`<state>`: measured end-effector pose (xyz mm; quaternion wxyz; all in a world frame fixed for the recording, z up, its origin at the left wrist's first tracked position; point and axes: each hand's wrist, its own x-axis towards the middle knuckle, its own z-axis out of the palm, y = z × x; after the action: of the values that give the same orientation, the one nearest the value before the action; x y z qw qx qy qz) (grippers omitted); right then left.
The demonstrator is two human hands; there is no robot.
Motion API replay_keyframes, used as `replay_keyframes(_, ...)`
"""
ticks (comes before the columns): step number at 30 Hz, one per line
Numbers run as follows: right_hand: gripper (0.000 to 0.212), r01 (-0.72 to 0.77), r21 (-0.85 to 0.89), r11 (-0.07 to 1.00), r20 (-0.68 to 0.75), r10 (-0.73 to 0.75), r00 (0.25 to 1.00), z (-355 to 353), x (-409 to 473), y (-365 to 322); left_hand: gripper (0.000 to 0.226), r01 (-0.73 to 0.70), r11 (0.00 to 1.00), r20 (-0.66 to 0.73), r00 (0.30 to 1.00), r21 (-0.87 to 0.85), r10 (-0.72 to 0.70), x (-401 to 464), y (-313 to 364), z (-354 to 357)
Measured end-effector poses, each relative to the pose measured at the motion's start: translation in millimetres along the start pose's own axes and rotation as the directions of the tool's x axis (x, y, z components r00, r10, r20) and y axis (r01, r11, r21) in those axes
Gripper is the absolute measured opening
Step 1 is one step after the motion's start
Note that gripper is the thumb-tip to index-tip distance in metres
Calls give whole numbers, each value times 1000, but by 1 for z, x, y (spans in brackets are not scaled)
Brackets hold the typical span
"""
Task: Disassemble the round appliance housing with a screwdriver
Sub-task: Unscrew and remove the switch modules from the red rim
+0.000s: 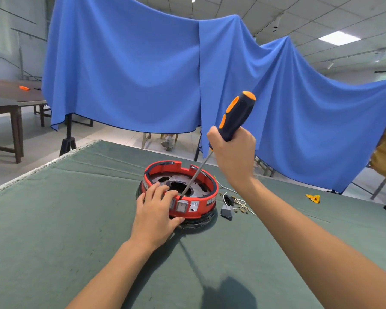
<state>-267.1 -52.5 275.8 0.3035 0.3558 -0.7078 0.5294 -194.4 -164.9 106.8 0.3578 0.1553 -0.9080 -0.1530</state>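
A round red housing (204, 198) with a dark metal inside sits on the green cloth in the middle of the view. My left hand (156, 214) grips its near left rim, fingers over the top and thumb against the outer wall. My right hand (233, 153) holds a screwdriver (237, 115) with a dark blue and orange handle. Its shaft slants down and left, and the tip sits at the inner side of the near rim, just above a grey switch panel (182, 206).
A small grey part (226, 212) with wires and loose connectors (241, 205) lies right of the housing. A yellow piece (312, 198) lies farther right. The green cloth table (54, 219) ends at left and far edges. A blue curtain (143, 63) hangs behind.
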Motion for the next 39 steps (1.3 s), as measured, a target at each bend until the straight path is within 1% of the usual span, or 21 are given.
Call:
replay_keyframes(7,37,36,-28,999,21,-35,999,7,-5,4,66,3,1000,-6,1000,-14,-3,0,-1,1)
replay_keyframes(11,41,98,-87,991,86,-91,992,11,-2,-5,65,1,1000,-12,1000,-16,-1,1,-1,1)
replay_keyframes(13,40,126,-155,980,129,-106,986,18,1,-14,64,0,1000,-23,1000,-19,-1,0,-2,1)
replay_keyframes(17,37,123,-266,956,225,-63,972,39,14,-28,66,8,1000,-36,999,-21,-8,0,-2,0)
replay_keyframes(21,31,108,-341,934,336,14,942,61,21,-25,69,11,1000,-52,999,-1,-11,0,-2,3)
replay_keyframes(27,26,123,-425,897,401,64,914,81,37,-18,65,23,999,-52,998,-35,-24,2,-4,8)
replay_keyframes(30,22,130,-450,884,418,80,905,88,39,-18,65,15,1000,-41,999,-25,-16,2,-5,11)
replay_keyframes(34,25,106,-429,897,409,88,908,85,38,-18,64,16,1000,-34,999,-18,-16,2,-5,10)
replay_keyframes(36,24,61,-396,916,382,104,918,76,35,-16,65,21,999,-41,999,-33,-22,1,-5,10)
replay_keyframes(39,23,-14,-312,950,303,113,946,56,25,-12,65,11,999,-43,999,-32,-12,1,-4,8)
